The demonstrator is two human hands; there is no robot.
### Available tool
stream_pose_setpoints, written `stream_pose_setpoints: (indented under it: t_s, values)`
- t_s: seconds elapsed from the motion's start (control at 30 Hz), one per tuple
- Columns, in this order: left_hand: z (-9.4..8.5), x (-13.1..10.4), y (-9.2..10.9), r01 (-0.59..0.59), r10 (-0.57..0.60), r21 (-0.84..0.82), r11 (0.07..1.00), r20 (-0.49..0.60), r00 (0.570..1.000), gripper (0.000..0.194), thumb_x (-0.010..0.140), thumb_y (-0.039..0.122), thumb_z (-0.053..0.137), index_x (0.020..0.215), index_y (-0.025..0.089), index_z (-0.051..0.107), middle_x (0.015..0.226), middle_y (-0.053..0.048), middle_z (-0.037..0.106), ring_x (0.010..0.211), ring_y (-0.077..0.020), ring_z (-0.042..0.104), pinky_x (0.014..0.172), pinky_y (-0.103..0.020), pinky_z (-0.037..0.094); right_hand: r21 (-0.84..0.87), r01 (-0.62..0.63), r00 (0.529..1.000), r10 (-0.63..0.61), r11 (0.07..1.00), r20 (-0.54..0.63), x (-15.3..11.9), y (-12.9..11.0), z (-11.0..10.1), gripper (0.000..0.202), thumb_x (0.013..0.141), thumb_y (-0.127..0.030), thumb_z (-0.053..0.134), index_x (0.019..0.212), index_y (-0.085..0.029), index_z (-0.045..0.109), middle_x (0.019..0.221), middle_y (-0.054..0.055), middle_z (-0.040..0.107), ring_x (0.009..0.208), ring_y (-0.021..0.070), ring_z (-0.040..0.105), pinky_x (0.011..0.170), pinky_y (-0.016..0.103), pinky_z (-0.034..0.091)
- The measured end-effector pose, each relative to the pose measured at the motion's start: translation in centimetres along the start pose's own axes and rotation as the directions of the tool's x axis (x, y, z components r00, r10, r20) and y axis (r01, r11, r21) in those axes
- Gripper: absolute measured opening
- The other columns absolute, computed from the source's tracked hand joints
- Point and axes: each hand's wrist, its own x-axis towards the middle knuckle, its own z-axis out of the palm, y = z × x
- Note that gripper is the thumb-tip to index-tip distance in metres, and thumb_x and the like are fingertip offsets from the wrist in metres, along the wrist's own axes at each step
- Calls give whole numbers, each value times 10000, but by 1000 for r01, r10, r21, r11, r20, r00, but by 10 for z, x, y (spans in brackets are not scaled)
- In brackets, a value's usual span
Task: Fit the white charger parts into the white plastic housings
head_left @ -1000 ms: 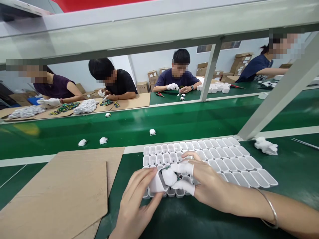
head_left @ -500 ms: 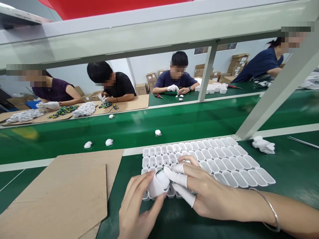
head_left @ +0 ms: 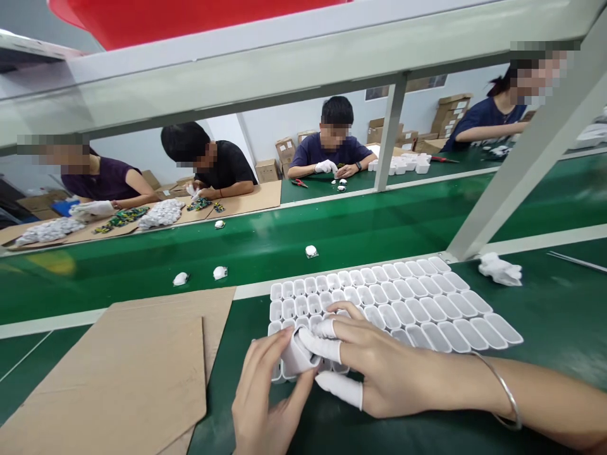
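My left hand [head_left: 265, 385] is closed around a small white plastic case [head_left: 294, 359], thumb below and fingers above, tilted over the near left of the tray rows. White finger cots cover the thumb and two fingers of my right hand [head_left: 374, 354]. Its index fingertip presses into the case's opening, with the thumb spread apart below. What lies under that fingertip is mostly hidden. Rows of open white plastic cases [head_left: 429, 311] stand on the green table just behind and to the right; some at the left have small dark marks inside.
Cardboard sheets [head_left: 118, 373] lie at left. Several white parts on small boards, one being this white part [head_left: 311, 251], sit on the green belt [head_left: 265, 234]. A crumpled white cloth [head_left: 500, 269] and tweezers [head_left: 576, 260] lie right. A slanted post [head_left: 516, 151] stands near. Several co-workers sit opposite.
The white rounded part seen between my right fingers has gone down into the case, under my fingertip. My right thumb has moved down and left. Parts on the belt have shifted right.
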Motion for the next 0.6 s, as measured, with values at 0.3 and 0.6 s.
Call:
stream_pose_setpoints:
  t_s: [0.3, 0.6]
  values:
    - [5, -2, -1, 78, -86, -80, 994, -100, 991, 406, 822, 133, 657, 1212, 180, 552, 1105, -104, 617, 1031, -219, 599, 860, -317, 544, -184, 54, 998, -60, 981, -26, -7, -5, 12, 374, 930, -249, 480, 1278, -112, 468, 903, 103, 586, 827, 223, 523, 1013, 486, 322]
    - [14, -5, -3, 116, -130, -226, 967, -45, 991, 406, 824, 164, 678, 1201, 201, 532, 1115, -117, 612, 1060, -238, 607, 866, -369, 560, -122, 3, 997, -13, 992, -78, -1, -5, 2, 387, 955, -272, 479, 1321, -158, 423, 876, 73, 576, 785, 202, 520, 856, 394, 398]
